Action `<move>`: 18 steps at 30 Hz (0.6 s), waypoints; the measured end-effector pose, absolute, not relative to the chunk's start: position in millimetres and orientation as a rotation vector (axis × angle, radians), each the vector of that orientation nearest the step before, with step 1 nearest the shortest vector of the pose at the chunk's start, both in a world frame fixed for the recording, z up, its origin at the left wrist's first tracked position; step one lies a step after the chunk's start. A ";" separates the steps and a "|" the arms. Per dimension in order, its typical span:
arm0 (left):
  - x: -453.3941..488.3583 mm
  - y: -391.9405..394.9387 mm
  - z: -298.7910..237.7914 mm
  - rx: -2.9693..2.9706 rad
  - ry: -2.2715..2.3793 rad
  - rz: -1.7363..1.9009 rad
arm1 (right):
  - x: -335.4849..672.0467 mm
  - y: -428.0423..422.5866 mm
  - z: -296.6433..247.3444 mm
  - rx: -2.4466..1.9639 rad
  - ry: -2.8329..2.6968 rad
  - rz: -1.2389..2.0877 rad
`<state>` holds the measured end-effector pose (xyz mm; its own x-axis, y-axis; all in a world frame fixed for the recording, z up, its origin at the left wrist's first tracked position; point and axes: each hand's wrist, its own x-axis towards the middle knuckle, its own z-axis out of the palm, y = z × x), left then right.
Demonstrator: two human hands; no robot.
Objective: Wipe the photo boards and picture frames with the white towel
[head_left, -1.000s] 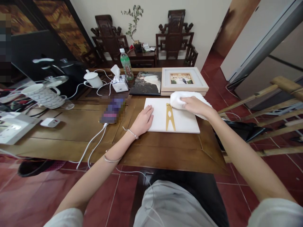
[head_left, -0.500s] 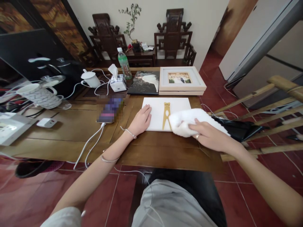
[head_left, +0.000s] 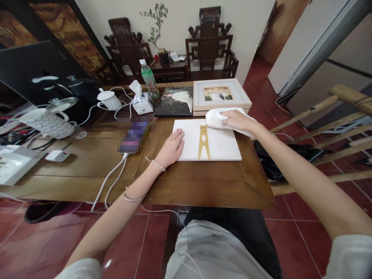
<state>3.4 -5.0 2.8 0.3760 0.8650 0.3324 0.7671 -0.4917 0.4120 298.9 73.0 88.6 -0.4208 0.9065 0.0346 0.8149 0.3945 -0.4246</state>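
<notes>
A white rectangular board lies flat near the front of the wooden table, with a gold animal-shaped figure with two long legs at its middle. My left hand rests flat on the board's left edge, fingers stretched out and holding nothing. In my right hand is a bunched white fluffy cloth. The cloth covers the board's far right corner, just beyond the figure's head. Whether it presses on the board I cannot tell.
Behind the board lie a dark picture and a pale wooden frame. To the left are a phone with a white cable, a tissue box, a green-labelled bottle and a lidded white cup. A bamboo chair stands at the right.
My right hand has moved the cloth away from me, from the board's near right side to its far right corner. The left hand stays in place on the board.
</notes>
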 end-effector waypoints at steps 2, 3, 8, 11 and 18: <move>3.5 -5.2 2.7 2.436 1.474 0.765 | 299.8 61.1 85.4 -1.488 -2.382 0.503; 3.6 -5.3 2.6 2.435 1.475 0.763 | 300.7 51.0 83.8 -1.471 -2.382 0.502; 4.2 -5.5 2.7 2.450 1.483 0.755 | 305.4 -32.2 82.0 -1.442 -2.478 0.472; 4.7 -5.4 2.8 2.463 1.494 0.739 | 307.3 -84.9 89.7 -1.400 -2.547 0.476; 5.5 -5.3 3.0 2.470 1.503 0.732 | 311.8 -102.9 103.8 -1.419 -2.608 0.601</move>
